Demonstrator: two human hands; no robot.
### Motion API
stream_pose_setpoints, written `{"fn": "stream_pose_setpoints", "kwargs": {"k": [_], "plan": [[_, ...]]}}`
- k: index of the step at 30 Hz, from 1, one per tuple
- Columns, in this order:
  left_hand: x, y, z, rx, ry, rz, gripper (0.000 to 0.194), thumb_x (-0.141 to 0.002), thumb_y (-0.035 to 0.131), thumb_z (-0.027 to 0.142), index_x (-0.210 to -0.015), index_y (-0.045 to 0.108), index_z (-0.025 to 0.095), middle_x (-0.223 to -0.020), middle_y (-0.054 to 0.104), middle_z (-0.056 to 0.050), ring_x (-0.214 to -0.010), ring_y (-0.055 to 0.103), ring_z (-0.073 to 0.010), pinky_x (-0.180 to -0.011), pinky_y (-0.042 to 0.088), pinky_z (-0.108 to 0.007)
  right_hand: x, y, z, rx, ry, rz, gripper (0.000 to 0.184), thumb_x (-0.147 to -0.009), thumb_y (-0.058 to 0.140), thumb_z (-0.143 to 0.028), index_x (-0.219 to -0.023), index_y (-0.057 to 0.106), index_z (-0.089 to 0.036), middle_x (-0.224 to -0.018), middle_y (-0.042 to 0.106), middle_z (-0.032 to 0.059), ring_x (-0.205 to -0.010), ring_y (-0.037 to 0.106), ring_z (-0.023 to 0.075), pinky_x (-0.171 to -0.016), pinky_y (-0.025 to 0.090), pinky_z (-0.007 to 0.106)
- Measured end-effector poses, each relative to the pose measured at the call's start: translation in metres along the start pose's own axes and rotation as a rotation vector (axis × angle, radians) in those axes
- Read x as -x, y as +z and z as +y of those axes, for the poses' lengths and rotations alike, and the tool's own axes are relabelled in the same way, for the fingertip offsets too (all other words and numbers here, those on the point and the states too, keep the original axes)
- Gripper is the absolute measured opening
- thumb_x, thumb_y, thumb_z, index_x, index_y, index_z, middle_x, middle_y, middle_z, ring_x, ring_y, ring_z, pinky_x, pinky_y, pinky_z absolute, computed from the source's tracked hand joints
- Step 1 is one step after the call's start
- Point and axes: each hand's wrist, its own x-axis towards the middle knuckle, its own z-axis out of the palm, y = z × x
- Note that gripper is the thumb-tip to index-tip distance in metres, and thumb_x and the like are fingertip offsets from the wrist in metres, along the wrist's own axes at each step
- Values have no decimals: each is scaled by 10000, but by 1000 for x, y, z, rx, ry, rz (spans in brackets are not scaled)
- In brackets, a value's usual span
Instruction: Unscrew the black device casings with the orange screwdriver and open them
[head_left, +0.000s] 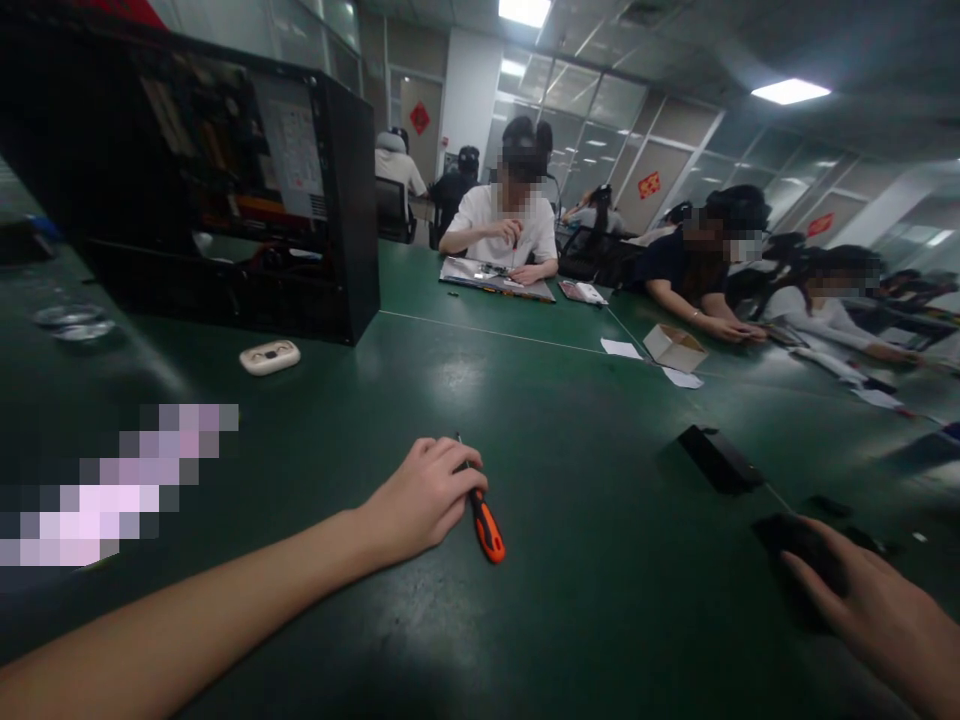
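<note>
My left hand [431, 495] rests low over the green tabletop with its fingers curled around a screwdriver [489, 530]. The orange and black handle points toward me, and the thin shaft passes beneath the fingers. At the right edge, my right hand [874, 595] is closed around a dark rounded object [814, 555], possibly a computer mouse. Blur and the hand hide its exact kind. Just beyond it lies a black box-shaped piece [721, 460], with a thin pale line between the two.
An open black computer case [352, 200] stands at the left, near a cream earbud case [270, 357]. Farther off are a small cardboard box [675, 348] and white paper [620, 348]. Across the green table [585, 590], a person in white [499, 215] works on a flat panel [495, 278].
</note>
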Motion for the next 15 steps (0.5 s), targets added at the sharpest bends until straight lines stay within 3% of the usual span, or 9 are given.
{"fn": "stream_pose_setpoints", "kwargs": {"k": [2, 4, 9, 12, 15], "plan": [[-1, -1, 1, 9, 7, -9, 272, -913, 515, 74, -1113, 648, 200, -1196, 632, -96, -1130, 549, -269, -985, 376, -466, 5, -5, -18, -75, -10, -69, 629, -746, 430, -627, -1240, 577, -267, -1181, 701, 224, -993, 703, 403, -824, 588, 548], [-1, -3, 1, 3, 21, -8, 257, -921, 509, 81, -1105, 648, 194, -1197, 638, -96, -1139, 554, -266, -993, 372, -459, 5, -17, -51, -146, -97, -80, 647, -772, 441, -605, -1323, 540, -280, -1308, 648, 196, -1095, 670, 398, -927, 556, 563], [-1, -7, 3, -31, 68, 13, 220, -935, 512, 101, -1095, 637, 187, -1232, 637, -109, -1204, 534, -276, -1011, 355, -460, -3, -45, -172, -328, -473, -93, 579, -884, 468, -509, -1431, 497, -323, -1438, 563, 88, -1200, 622, 333, -1031, 513, 518], [0, -8, 2, -30, 81, -1, 214, -952, 511, 116, -1114, 630, 191, -1218, 642, -101, -1201, 540, -270, -1016, 358, -453, -9, -42, -246, -405, -679, -123, 521, -947, 450, -417, -1454, 476, -304, -1440, 552, 74, -1224, 603, 293, -1036, 513, 477], [2, -6, 0, -15, 70, -23, 193, -983, 520, 174, -1145, 625, 186, -1200, 637, -95, -1157, 562, -250, -997, 398, -417, -11, -24, -302, -395, -878, -142, 474, -979, 433, -314, -1446, 485, -252, -1409, 569, 103, -1204, 609, 271, -1005, 531, 441]]}}
